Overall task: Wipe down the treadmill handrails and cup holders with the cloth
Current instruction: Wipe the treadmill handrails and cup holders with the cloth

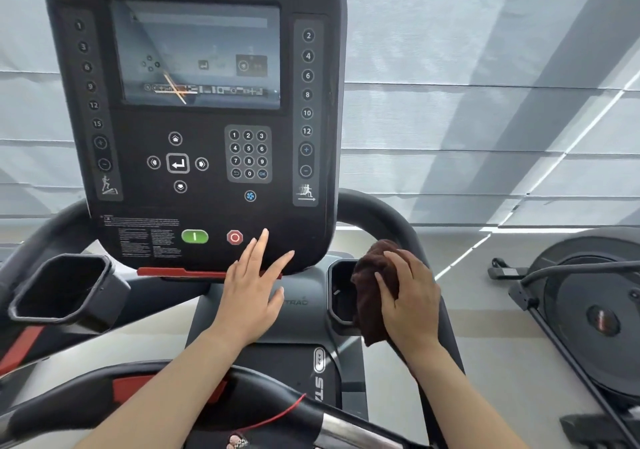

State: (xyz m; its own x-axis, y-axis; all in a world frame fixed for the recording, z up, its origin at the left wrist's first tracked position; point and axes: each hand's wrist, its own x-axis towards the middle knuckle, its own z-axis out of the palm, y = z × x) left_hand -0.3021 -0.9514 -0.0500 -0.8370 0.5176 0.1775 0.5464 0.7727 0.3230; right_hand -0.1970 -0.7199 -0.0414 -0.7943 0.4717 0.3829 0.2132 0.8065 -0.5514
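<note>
My right hand (408,299) presses a dark brown cloth (372,296) against the right edge of the right cup holder (341,296), where the right handrail (384,216) curves down. The cloth hangs partly into the holder and hides its right rim. My left hand (252,292) lies flat with fingers spread on the lower edge of the black treadmill console (194,102), just right of the red stop button. The left cup holder (62,292) sits empty at the left, beside the left handrail (41,237). A front crossbar handrail (166,386) runs under my forearms.
A red safety cord (277,414) trails over the front crossbar. Another exercise machine with a round black flywheel housing (595,310) stands on the floor at the right. Grey window blinds (485,84) fill the background behind the console.
</note>
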